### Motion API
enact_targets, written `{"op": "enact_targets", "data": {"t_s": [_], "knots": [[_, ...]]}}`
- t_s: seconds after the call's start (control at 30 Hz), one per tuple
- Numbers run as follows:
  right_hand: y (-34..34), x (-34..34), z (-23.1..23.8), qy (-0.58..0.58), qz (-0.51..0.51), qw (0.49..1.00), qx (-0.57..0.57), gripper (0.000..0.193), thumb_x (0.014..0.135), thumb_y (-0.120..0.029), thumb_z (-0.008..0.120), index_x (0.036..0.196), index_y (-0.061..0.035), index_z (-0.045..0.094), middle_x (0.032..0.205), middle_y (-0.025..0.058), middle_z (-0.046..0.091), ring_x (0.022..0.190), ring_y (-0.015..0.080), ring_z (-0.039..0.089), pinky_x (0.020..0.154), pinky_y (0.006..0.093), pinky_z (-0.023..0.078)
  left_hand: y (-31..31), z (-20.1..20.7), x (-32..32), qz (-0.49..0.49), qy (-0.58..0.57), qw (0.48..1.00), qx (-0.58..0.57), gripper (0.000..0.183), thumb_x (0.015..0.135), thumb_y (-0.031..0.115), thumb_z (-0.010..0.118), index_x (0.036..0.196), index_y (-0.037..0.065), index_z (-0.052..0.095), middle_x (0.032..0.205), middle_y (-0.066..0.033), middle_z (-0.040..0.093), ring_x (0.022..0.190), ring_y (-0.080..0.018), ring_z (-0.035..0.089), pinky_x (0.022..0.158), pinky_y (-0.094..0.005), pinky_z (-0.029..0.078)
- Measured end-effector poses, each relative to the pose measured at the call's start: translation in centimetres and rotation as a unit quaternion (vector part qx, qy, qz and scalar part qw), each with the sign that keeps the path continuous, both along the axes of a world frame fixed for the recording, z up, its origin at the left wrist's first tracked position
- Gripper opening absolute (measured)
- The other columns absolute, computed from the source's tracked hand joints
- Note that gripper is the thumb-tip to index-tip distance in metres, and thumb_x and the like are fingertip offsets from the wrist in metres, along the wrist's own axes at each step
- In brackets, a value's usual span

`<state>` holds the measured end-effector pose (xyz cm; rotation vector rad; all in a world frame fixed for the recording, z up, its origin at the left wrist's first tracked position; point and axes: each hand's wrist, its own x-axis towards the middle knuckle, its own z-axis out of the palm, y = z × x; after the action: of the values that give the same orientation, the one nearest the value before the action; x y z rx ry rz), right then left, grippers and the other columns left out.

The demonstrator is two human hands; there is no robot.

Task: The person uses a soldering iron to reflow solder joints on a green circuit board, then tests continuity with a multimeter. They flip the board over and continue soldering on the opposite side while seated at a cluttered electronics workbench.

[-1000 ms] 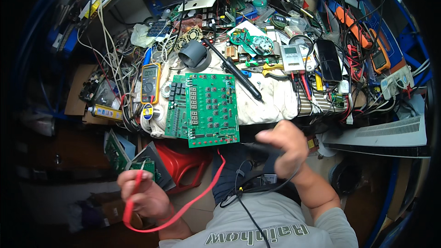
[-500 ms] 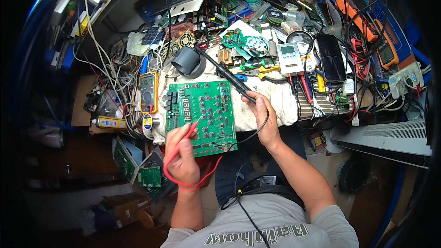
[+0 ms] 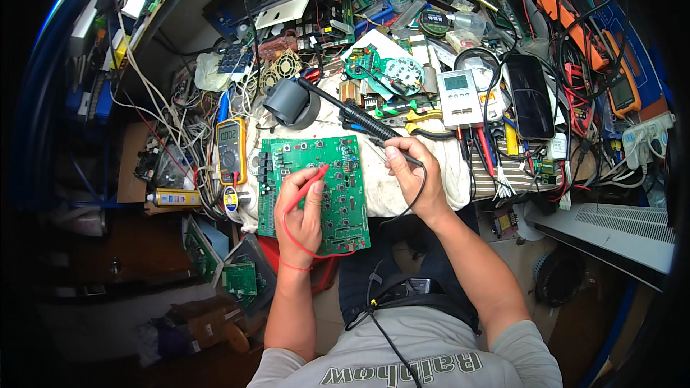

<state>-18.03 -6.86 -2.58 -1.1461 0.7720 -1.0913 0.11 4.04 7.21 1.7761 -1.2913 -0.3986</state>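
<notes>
A green circuit board with rows of small push buttons lies on the whitish cloth at the bench's front edge. My left hand is over its left half, covering most of the digit display, and pinches a red test probe. The probe's tip is among the buttons; whether it touches metal I cannot tell. Right of the board, my right hand is closed around a black test probe, its thin lead looping down. Beside those fingers ends a black tool with a ribbed sleeve. Left of the board lies a yellow multimeter, its display lit.
A grey round holder stands behind the board. Yellow-handled pliers, a white device with a screen and a dark phone lie to the right. Heaped boards and cables fill the back. An orange meter is far right.
My left hand has moved up and right over the board, taking the red probe tip from beside the digit display into the buttons. The multimeter's reading has changed. My right hand has shifted slightly right.
</notes>
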Motion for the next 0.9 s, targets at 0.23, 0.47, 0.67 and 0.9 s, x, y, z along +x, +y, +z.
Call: {"op": "enact_targets", "data": {"t_s": [0.23, 0.47, 0.67, 0.9], "knots": [[-1.0, 0.7, -0.1, 0.062, -0.055, 0.989, -0.124, 0.022, 0.103, -0.007, 0.073, 0.122, 0.0033, 0.072, 0.105, 0.01, 0.072, 0.092, 0.0152, 0.071, 0.079, 0.0288, 0.057, -3.7, 0.7, 0.9, -0.025, -0.045, 0.997, 0.057, 0.022, 0.107, 0.019, 0.071, 0.113, -0.002, 0.076, 0.102, -0.0136, 0.075, 0.096, -0.0245, 0.071, 0.09, -0.0343, 0.054], [-0.8, 0.6, 0.0, 0.022, -0.018, 0.999, -0.034, 0.024, 0.109, -0.018, 0.069, 0.118, 0.0037, 0.073, 0.097, 0.0105, 0.074, 0.084, 0.0143, 0.074, 0.075, 0.027, 0.06, -5.0, 1.1, 0.3, -0.046, -0.097, 0.988, 0.11, 0.022, 0.106, 0.021, 0.071, 0.108, 0.0, 0.077, 0.099, -0.0141, 0.075, 0.095, -0.03, 0.069, 0.089, -0.0396, 0.054], [-0.7, 0.7, -0.4, 0.079, -0.007, 0.994, -0.071, 0.027, 0.112, -0.025, 0.064, 0.111, 0.0013, 0.07, 0.087, 0.0112, 0.073, 0.078, 0.0199, 0.074, 0.071, 0.0324, 0.058, -3.8, 0.7, -0.9, -0.043, -0.138, 0.984, 0.106, 0.02, 0.106, 0.02, 0.071, 0.107, 0.001, 0.077, 0.1, -0.0149, 0.076, 0.096, -0.0333, 0.07, 0.089, -0.0407, 0.054], [-0.9, 0.8, -0.3, 0.085, 0.005, 0.994, -0.074, 0.021, 0.112, -0.022, 0.062, 0.109, -0.0023, 0.067, 0.086, 0.0151, 0.071, 0.072, 0.0304, 0.072, 0.067, 0.0409, 0.056, -2.8, -0.1, -1.3, -0.039, -0.181, 0.982, 0.046, 0.022, 0.108, 0.02, 0.069, 0.109, -0.001, 0.076, 0.101, -0.0167, 0.075, 0.095, -0.0314, 0.071, 0.089, -0.0385, 0.054]]}}
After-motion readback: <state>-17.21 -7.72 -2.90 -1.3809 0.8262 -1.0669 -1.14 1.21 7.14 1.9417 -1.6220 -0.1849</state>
